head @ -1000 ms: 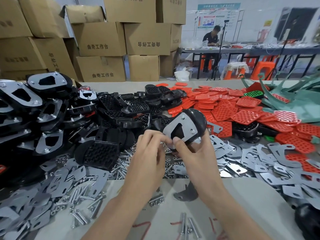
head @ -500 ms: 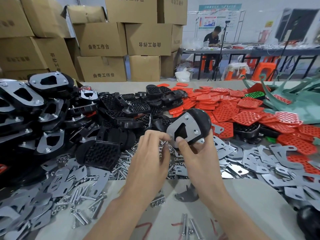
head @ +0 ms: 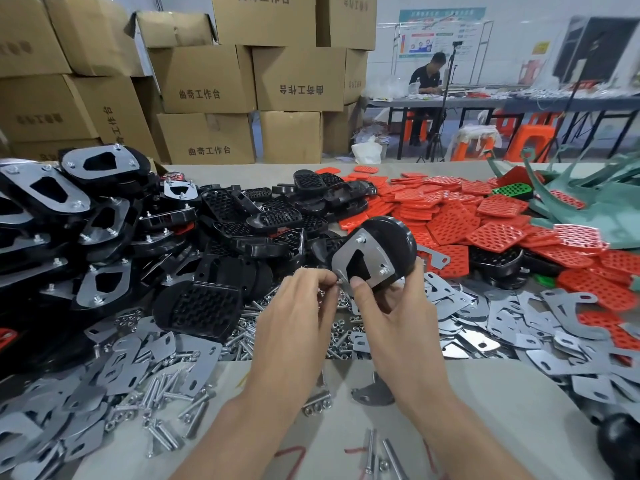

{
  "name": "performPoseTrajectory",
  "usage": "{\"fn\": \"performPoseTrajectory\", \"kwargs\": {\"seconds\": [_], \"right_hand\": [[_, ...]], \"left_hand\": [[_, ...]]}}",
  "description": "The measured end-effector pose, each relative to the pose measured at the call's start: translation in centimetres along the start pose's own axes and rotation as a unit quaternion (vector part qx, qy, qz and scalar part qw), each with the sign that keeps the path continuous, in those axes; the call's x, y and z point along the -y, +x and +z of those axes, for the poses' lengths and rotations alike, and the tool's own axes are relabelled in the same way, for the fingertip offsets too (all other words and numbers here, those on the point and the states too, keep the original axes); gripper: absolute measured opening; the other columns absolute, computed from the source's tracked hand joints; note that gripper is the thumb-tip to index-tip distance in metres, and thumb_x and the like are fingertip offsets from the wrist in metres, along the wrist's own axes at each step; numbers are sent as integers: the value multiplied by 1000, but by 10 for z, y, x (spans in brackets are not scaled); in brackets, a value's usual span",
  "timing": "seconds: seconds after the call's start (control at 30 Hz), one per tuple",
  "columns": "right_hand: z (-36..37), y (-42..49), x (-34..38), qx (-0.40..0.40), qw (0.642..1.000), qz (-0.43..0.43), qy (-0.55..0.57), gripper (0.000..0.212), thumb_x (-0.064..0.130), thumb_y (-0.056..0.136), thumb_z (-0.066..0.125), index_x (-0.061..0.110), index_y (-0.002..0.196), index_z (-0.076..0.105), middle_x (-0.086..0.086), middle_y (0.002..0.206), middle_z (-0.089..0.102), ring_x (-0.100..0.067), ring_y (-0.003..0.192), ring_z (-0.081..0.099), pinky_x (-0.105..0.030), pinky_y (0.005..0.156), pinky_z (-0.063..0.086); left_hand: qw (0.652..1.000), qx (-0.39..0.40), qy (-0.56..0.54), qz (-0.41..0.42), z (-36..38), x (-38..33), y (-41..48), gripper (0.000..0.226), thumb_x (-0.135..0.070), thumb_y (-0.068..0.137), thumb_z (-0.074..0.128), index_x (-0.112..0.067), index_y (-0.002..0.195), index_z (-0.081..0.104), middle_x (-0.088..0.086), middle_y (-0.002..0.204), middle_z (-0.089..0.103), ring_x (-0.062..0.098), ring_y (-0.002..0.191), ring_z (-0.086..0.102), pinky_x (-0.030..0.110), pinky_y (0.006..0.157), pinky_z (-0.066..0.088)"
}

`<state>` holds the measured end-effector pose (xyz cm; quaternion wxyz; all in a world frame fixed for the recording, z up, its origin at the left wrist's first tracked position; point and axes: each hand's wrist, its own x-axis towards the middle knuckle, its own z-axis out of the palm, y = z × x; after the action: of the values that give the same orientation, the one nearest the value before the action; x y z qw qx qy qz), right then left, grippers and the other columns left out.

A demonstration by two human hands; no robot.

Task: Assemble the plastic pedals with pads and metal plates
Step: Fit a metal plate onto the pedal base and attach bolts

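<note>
The table [head: 485, 410] is heaped with stock. Finished pedals [head: 45, 192] are stacked at the far left, bare black pedal shells [head: 270, 220] lie in the middle, and red pads [head: 450, 216] spread to the right. Loose plates [head: 502, 317] and bolts [head: 166, 386] are strewn along the near side.

The pedal [head: 398, 237] being worked on is held off the table at centre, above the loose plates. Its metal plate [head: 370, 251] faces the camera. Its long axis is tilted, running from the lower left by the fingertips up and away to the right.

The right hand [head: 398, 327] grips the pedal from below. Its fingers curl round the far side and its thumb is pressed on the plate's lower edge. The left hand [head: 298, 313] is just beside it on the left. Its thumb and fingertips are pinched tight on a small fastener [head: 338, 279] at the plate's lower-left corner.

So the working point lies directly ahead of the left fingertips, and the left hand is the nearer one to it. The right hand only steadies the pedal.

2 threaded bolt ends [head: 362, 239] stand out of the plate, 1 at the upper corner and 1 at the right corner.

The pinching fingers hide the fastener almost wholly, so I cannot tell whether it is a nut or whether it has caught a thread. The pedal's tread side, and any pad in it, is turned away. My judgement is that the last corner is being fastened by hand
</note>
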<state>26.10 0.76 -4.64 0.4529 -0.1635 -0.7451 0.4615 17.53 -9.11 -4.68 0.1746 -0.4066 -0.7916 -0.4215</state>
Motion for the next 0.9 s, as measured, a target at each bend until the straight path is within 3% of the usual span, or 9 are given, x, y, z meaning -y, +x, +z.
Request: {"fn": "performPoseTrajectory", "kwargs": {"seconds": [0.1, 0.23, 0.4, 0.53, 0.67, 0.73, 0.8, 0.83, 0.9], "right_hand": [[-1, 0, 2, -5, 1000, -12, -1, 39, 30, 98, 67, 60, 101, 42, 18, 84, 74, -8, 73, 72, -26, 63, 54], [0, -1, 4, -1, 998, -44, -34, 46, 28, 99, 67, 65, 103, 39, 29, 89, 72, 1, 76, 72, -13, 62, 51], [2, 0, 3, 21, 994, -53, -93, 54, 33, 98, 66, 72, 104, 30, 38, 94, 67, -2, 83, 73, -31, 73, 56], [3, 1, 2, 29, 991, -45, -125, 61, 34, 98, 65, 79, 101, 23, 37, 73, 64, 3, 95, 63, -9, 71, 46], [2, 0, 2, 35, 990, -33, -131, 43, 34, 98, 63, 63, 104, 31, 23, 79, 69, -7, 98, 64, -26, 69, 48], [2, -2, 4, 35, 990, -29, -134, 39, 34, 99, 63, 57, 111, 34, 12, 90, 76, -12, 91, 69, -37, 75, 53], [2, -3, 4, 31, 989, -33, -141, 38, 34, 99, 63, 55, 111, 34, 6, 92, 77, -18, 89, 72, -41, 76, 54], [3, -3, 4, 28, 989, -35, -143, 38, 34, 99, 63, 55, 111, 34, 5, 91, 77, -21, 89, 72, -42, 75, 54], [3, -3, 2, 23, 990, -39, -134, 37, 34, 99, 63, 54, 111, 35, 8, 90, 77, -20, 89, 72, -41, 76, 54]], "left_hand": [[998, 17, -54, -31, 0, 2, 0, 15, -48, 97, 46, -36, 97, 54, -20, 90, 58, 2, 83, 58, 30, 66, 49], [984, 52, -147, -82, -1, 1, 1, 25, -48, 100, 48, -33, 84, 59, -17, 66, 62, 3, 52, 51, 19, 52, 36], [947, 76, -270, -158, -6, -3, 7, 28, -36, 101, 54, -19, 83, 67, -16, 59, 61, -3, 48, 49, 9, 48, 34], [922, 102, -306, -213, -7, -3, 12, 29, -34, 101, 55, -13, 86, 68, -12, 55, 59, 0, 46, 47, 12, 46, 36], [915, 110, -320, -220, -9, -3, 12, 21, -30, 99, 59, -15, 86, 67, -12, 60, 61, 2, 54, 52, 15, 50, 41], [940, 98, -271, -182, -10, -3, 10, 17, -34, 96, 60, -21, 86, 65, -15, 66, 64, 0, 55, 53, 16, 52, 41], [991, 68, -94, -68, -10, 3, 7, 15, -37, 93, 57, -24, 86, 59, -14, 76, 64, 3, 61, 56, 21, 55, 45], [999, 51, 11, 0, -11, 5, 6, 13, -35, 93, 56, -23, 87, 57, -13, 80, 63, 5, 63, 59, 27, 55, 49], [994, 28, 83, 63, -11, 5, 5, 8, -31, 92, 56, -23, 90, 55, -12, 83, 60, 7, 64, 61, 34, 53, 52]]}}
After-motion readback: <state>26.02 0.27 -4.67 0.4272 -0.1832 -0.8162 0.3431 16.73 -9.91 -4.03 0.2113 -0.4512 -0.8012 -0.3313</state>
